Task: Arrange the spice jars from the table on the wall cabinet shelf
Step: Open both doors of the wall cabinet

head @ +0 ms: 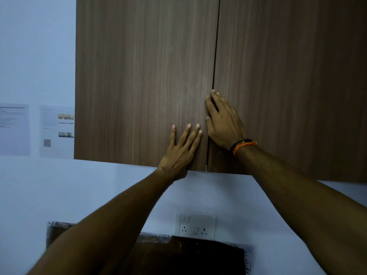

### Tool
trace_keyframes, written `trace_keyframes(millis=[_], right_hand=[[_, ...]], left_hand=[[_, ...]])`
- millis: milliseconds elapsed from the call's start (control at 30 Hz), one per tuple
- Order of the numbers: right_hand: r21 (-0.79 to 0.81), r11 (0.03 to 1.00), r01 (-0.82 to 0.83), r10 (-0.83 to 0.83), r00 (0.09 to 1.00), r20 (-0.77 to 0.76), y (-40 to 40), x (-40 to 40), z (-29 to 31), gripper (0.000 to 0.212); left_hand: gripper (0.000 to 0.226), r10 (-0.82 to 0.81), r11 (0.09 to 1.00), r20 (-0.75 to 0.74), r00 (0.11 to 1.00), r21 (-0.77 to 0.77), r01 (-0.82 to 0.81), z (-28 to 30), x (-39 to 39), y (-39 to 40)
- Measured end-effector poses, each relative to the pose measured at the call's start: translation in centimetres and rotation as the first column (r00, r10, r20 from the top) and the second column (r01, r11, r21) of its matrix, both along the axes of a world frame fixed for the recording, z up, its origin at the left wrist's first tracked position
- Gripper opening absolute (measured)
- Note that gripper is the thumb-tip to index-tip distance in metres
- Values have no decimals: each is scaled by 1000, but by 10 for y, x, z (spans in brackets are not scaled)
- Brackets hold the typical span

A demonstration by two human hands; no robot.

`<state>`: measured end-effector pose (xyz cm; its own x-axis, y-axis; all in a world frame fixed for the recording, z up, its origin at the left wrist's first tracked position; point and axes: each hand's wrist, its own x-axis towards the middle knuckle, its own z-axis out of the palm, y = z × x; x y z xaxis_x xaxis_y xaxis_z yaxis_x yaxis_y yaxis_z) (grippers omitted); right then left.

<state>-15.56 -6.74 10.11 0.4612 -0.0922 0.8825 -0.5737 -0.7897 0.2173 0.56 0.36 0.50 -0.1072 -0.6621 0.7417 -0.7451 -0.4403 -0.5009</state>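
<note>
Pressing flat, fingers spread, left hand [179, 153] and right hand [223, 124] flank the cabinet doors' [139, 76] centre seam; hook edges, pull evenly.

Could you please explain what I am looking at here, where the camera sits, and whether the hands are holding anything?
There is no machine here. A person wears one camera on the head, looking forward and down at their own arms. Both hands rest flat on a brown wooden wall cabinet: the left hand on the left door, the right hand, with a wristband, on the right door beside the centre seam. The doors look closed or nearly so. Neither hand holds anything. No spice jars show. Below are a wall socket and a dark surface; papers hang at left.
</note>
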Motion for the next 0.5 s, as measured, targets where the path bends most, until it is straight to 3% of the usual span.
trace_keyframes(millis=[133, 300, 500], right_hand=[[-26, 999, -27, 27, 1000, 15, 11, 1, 13, 62], [-27, 984, -174, 175, 980, 93, 32, 6, 21, 62], [57, 859, -508, 454, 810, 372, 62, 9, 25, 61]], left_hand=[[144, -31, 999, 1, 1000, -20, 31, 0, -8, 19], [146, -81, 996, 7, 997, -42, 81, -3, -17, 43], [142, -178, 984, 45, 983, -9, 179, -4, -28, 76]])
